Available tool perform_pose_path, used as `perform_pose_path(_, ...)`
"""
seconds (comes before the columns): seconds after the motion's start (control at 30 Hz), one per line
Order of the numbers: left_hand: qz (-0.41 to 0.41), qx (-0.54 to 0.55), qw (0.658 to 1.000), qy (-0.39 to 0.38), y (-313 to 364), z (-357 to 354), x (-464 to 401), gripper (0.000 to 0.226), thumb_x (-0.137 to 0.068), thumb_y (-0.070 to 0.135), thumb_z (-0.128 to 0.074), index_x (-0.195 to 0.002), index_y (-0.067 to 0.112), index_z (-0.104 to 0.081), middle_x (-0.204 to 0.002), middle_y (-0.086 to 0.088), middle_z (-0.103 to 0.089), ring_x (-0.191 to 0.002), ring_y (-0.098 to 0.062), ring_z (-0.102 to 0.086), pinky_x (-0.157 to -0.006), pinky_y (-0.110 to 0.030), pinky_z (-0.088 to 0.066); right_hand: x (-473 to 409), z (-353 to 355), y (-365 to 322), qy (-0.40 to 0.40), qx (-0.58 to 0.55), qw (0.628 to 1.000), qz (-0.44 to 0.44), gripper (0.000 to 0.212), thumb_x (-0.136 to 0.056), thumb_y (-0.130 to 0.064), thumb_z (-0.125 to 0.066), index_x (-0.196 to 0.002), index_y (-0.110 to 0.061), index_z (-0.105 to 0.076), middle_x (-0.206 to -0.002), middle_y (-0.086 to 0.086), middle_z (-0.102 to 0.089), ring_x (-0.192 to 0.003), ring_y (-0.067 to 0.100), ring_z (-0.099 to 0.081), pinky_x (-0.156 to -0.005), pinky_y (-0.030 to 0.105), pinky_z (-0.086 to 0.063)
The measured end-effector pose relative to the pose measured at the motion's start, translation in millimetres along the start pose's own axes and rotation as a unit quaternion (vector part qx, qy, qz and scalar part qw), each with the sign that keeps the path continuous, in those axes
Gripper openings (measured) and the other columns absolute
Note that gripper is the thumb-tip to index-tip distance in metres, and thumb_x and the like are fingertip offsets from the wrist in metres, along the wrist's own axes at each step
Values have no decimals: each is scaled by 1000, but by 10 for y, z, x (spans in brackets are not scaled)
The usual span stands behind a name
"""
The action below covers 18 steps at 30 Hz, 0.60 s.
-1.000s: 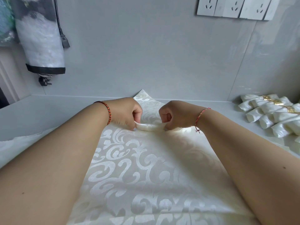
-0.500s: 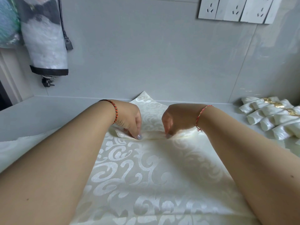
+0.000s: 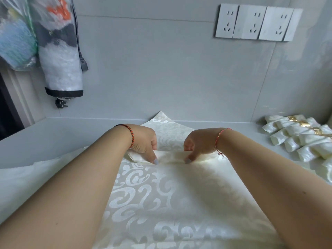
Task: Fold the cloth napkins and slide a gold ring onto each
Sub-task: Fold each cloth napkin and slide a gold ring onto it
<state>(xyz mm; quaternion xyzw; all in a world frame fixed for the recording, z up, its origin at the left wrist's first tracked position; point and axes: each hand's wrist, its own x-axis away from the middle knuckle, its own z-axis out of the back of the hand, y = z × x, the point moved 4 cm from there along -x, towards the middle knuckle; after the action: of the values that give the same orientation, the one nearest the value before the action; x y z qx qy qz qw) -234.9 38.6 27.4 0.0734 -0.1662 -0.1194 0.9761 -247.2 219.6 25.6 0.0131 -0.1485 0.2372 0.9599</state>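
Observation:
A cream napkin (image 3: 161, 198) with a swirl pattern lies spread on the pale counter (image 3: 53, 137), one corner pointing at the back wall. Across its far part runs a narrow folded pleat (image 3: 170, 157). My left hand (image 3: 143, 141) pinches the pleat's left end, thumb down on the cloth. My right hand (image 3: 199, 144) pinches the right end the same way. Both wrists wear thin braided bracelets. At the right lie several rolled napkins (image 3: 296, 139) with gold rings (image 3: 305, 125) on them.
More cream cloth (image 3: 27, 177) lies at the left edge of the counter. A patterned bag (image 3: 59, 56) and a black plug (image 3: 62, 103) hang on the wall at the left. White sockets (image 3: 255, 22) sit high on the back wall.
The pleat has been laid flatter and pressed down toward me. Both hands moved slightly nearer, thumbs now on the fold's near edge. The camera tilted a little lower.

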Motion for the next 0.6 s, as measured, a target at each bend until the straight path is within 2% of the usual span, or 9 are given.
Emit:
perform_pose_path(0.1,13,-18,1000,1,53,24,50,22,-71,45,-78,-81,26,-70,-77,13,-65,-76,-11,-61,-75,-27,-50,32,8,-95,2,29,1000,3,23,-77,-47,-71,-88,-28,-63,-80,-13,-54,-92,20,-61,-88,42,-52)
perform_pose_path(0.2,11,-59,998,25,137,30,119,22,-73,43,-76,-75,24,-65,-69,12,-56,-65,-11,-54,-62,-24,-45,104,-3,-165,45,21,999,-2,35,-80,-38,-71,-107,-17,-65,-74,-12,-47,-87,24,-60,-75,35,-52)
perform_pose_path(0.27,2,-64,996,62,168,7,177,21,-74,39,-76,-73,24,-61,-72,10,-56,-67,-13,-54,-64,-26,-47,192,-23,-182,101,29,994,-8,27,-82,-37,-69,-101,-20,-64,-75,-10,-49,-81,20,-52,-67,27,-39)
perform_pose_path(0.37,-19,-50,990,131,186,-83,295,23,-77,31,-74,-69,27,-52,-75,12,-53,-73,-13,-52,-61,-23,-39,315,-98,-214,164,59,985,-11,15,-87,-37,-63,-89,-23,-57,-84,-3,-58,-80,21,-52,-74,29,-33)
perform_pose_path(0.4,-27,-47,986,158,190,-117,336,24,-79,28,-71,-67,27,-51,-74,14,-52,-74,-13,-52,-62,-22,-35,335,-133,-236,181,75,980,-7,13,-89,-34,-60,-89,-22,-55,-86,-1,-60,-82,23,-54,-78,30,-34)
perform_pose_path(0.47,-46,-47,978,200,199,-174,420,25,-81,20,-66,-64,26,-48,-71,13,-53,-78,-13,-52,-76,-24,-35,388,-186,-286,215,99,971,7,6,-90,-22,-55,-85,-20,-51,-85,1,-59,-83,27,-55,-84,32,-36)
perform_pose_path(0.53,-56,-47,974,216,189,-232,484,28,-83,13,-61,-62,26,-47,-73,12,-57,-83,-15,-51,-90,-25,-34,460,-224,-323,237,115,965,20,13,-83,-7,-50,-81,-19,-45,-80,1,-53,-76,28,-50,-82,32,-36)
perform_pose_path(0.6,-54,-44,974,217,159,-260,529,26,-84,9,-56,-67,27,-52,-85,10,-63,-96,-20,-48,-94,-25,-35,522,-238,-343,248,132,959,30,20,-76,-1,-48,-80,-20,-45,-82,1,-55,-72,27,-46,-77,31,-34)
